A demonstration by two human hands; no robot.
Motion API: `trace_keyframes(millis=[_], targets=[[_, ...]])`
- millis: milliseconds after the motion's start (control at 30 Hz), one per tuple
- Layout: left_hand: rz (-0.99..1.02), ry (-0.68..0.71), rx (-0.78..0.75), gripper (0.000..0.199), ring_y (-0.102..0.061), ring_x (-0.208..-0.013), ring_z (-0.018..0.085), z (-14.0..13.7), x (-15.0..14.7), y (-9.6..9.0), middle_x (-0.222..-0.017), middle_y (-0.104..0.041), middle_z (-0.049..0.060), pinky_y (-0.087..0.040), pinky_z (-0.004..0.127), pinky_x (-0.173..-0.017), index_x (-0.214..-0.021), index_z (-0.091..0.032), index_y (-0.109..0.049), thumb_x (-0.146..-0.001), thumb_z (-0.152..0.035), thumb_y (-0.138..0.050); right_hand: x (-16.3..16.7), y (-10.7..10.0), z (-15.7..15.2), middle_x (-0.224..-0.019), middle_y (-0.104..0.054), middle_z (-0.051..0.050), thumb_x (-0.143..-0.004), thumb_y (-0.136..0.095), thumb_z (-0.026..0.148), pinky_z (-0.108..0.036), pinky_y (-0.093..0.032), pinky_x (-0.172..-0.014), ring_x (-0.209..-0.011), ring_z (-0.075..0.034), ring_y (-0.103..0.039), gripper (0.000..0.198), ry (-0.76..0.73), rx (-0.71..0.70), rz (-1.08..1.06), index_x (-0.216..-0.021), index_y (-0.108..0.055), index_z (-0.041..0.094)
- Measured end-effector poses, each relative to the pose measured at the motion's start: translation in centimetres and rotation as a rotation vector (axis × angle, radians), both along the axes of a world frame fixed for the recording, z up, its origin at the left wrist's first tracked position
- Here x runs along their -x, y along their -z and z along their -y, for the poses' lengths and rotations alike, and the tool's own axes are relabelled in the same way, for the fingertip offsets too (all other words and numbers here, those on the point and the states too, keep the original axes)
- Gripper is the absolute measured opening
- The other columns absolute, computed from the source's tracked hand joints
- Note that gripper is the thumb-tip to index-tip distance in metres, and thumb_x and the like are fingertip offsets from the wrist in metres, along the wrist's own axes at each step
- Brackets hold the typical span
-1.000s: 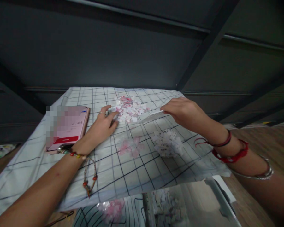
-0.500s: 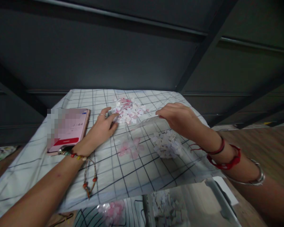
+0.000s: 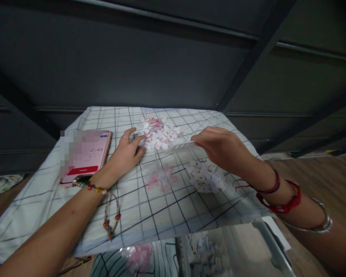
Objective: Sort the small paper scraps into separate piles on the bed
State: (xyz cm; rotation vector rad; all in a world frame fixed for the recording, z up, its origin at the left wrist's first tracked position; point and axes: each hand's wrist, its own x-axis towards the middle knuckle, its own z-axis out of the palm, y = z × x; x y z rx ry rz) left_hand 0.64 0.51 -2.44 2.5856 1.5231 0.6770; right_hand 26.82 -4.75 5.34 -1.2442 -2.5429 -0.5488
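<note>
My left hand rests on the checked cloth with its fingers apart, the fingertips at the left edge of a pile of small white and pink paper pieces. My right hand has its fingers pinched on the edge of what looks like a clear plastic bag, which stretches left toward that pile. Nearer to me lie a few pink pieces, seen hazily. Below my right hand is a second heap of white paper pieces.
A phone with a lit screen lies left of my left wrist on the cloth-covered table. Below the front edge are a plastic box holding white pieces and a clear bag of pink pieces. A dark panelled wall stands behind.
Both hands keep nearly the same place and grip. The plastic at my right hand looks slightly tilted and shows more whitish glare. The view has shifted a little.
</note>
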Motion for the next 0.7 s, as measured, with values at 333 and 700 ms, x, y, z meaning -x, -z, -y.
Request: trace_keyframes(millis=[333,700], targets=[[0.003,-0.011,0.012,0.040,-0.028,-0.129,0.030,0.1,0.1,-0.1,-0.134,-0.025,0.011,-0.028,0.042,-0.106,-0.122,-0.016,-0.048,-0.086,-0.030,-0.038,1.0,0.0,0.4,-0.068,-0.059,-0.003,-0.072,-0.038,-0.002,-0.029,-0.032,-0.060,-0.065,-0.016,-0.047,0.031,-0.010,-0.020,0.026,-0.079,-0.061,0.017],[-0.001,-0.005,0.011,0.041,-0.027,-0.130,0.030,0.1,0.1,0.1,-0.135,-0.025,0.014,-0.028,0.041,-0.106,-0.122,-0.013,-0.048,-0.087,-0.032,-0.038,1.4,0.1,0.3,-0.067,-0.058,-0.003,-0.073,-0.036,-0.003,-0.029,-0.031,-0.060,-0.065,-0.017,-0.046,0.038,-0.028,-0.050,0.048,-0.093,-0.061,0.017]])
